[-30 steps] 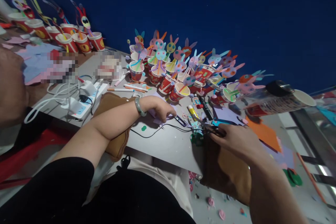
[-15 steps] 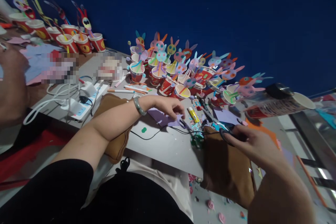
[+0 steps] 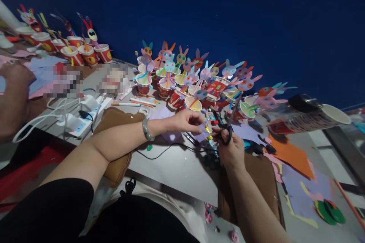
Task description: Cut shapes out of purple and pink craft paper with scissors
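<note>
My left hand (image 3: 185, 120) pinches a small piece of purple paper (image 3: 203, 133) above the grey table (image 3: 176, 163); a green bangle (image 3: 146, 130) sits on that wrist. My right hand (image 3: 230, 147) grips black scissors (image 3: 229, 121), blades pointing up and away, right beside the paper. A larger purple sheet (image 3: 165, 115) lies on the table under my left hand. Behind both hands stands a crowd of red paper cups with paper rabbit figures (image 3: 188, 79).
A power strip with white cables (image 3: 82, 115) lies at the left, markers (image 3: 134, 103) beside it. More decorated cups (image 3: 71, 47) line the far left. A stack of paper cups (image 3: 308, 115) lies on its side at right, above orange and purple paper scraps (image 3: 293, 159). Another person's arm (image 3: 13, 98) is at the left edge.
My left hand has lifted the small purple piece off the table. My right hand picked up the scissors and swung left and up to meet the paper.
</note>
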A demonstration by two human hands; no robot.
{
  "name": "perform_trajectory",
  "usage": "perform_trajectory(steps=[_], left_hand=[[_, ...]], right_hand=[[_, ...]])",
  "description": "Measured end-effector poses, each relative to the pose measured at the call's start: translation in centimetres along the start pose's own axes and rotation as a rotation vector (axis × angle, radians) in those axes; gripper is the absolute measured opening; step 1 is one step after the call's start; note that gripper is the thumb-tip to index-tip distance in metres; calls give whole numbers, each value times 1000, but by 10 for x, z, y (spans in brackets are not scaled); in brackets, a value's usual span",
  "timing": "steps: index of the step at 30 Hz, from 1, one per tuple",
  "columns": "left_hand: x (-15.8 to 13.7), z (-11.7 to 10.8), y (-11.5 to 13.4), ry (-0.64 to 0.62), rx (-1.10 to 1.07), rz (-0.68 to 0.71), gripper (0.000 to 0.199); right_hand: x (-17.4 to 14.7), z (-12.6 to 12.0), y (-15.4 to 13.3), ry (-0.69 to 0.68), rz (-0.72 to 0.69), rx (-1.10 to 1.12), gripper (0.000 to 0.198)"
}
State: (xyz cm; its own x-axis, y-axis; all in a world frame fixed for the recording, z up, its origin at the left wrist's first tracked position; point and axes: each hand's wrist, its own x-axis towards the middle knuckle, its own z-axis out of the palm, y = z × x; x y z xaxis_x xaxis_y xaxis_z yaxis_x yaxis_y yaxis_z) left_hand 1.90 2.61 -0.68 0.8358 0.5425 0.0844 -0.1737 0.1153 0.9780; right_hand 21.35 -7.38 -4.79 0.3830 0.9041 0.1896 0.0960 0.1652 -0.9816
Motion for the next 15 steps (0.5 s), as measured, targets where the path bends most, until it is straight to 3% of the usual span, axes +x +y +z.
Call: perform_trajectory(steps=[7, 15], left_hand=[[6, 5, -17, 92, 9, -41, 29], [7, 9, -25, 46, -23, -65, 37]], right_hand=[[-8, 3, -1, -91, -25, -113, 23], [-16, 7, -9, -90, -84, -166, 15]])
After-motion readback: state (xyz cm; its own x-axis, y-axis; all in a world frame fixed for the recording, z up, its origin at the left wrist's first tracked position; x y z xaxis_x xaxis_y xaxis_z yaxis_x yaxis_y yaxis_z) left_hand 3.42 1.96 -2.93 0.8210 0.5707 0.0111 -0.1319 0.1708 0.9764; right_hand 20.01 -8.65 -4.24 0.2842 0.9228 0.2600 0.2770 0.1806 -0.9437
